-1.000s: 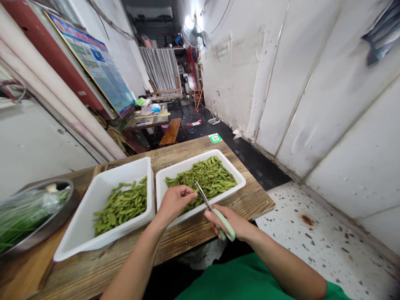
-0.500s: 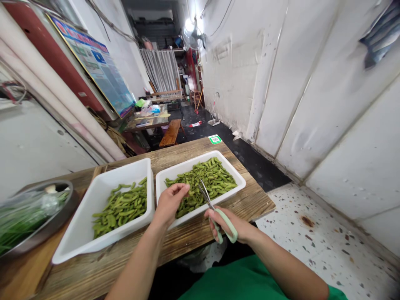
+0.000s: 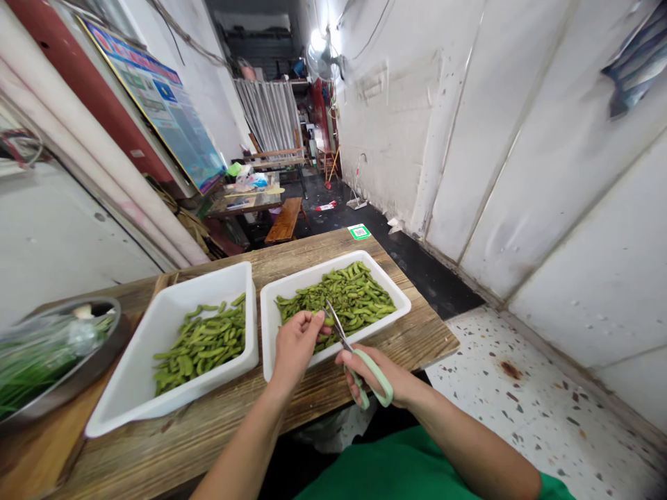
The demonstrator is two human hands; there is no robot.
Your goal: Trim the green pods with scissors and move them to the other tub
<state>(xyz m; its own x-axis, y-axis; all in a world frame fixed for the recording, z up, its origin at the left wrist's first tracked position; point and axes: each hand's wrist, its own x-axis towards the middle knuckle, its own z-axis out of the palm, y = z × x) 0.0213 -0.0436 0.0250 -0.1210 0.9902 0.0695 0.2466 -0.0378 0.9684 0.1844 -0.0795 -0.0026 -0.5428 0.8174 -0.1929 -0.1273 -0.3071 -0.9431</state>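
My right hand (image 3: 372, 371) is closed around the pale green handles of a pair of scissors (image 3: 371, 368), whose blades are parted and point up and left. My left hand (image 3: 299, 342) pinches a green soybean pod (image 3: 328, 320) between thumb and fingers, right beside the scissor blades. Both hands are over the near side of a white tray (image 3: 401, 303) filled with green pods (image 3: 359, 292). To the left, a second white tray (image 3: 169, 305) holds a smaller heap of pods (image 3: 208, 340).
The trays stand on a wooden table (image 3: 192, 434). At its left is a metal bowl (image 3: 117, 323) with bagged greens (image 3: 36, 368). A QR card (image 3: 359, 232) lies at the far edge. Beyond are a wooden bench (image 3: 284, 221) and a white wall (image 3: 396, 104) on the right.
My left hand has moved right, bringing the pod to the scissor blades. The scissors in my right hand have shifted slightly left.
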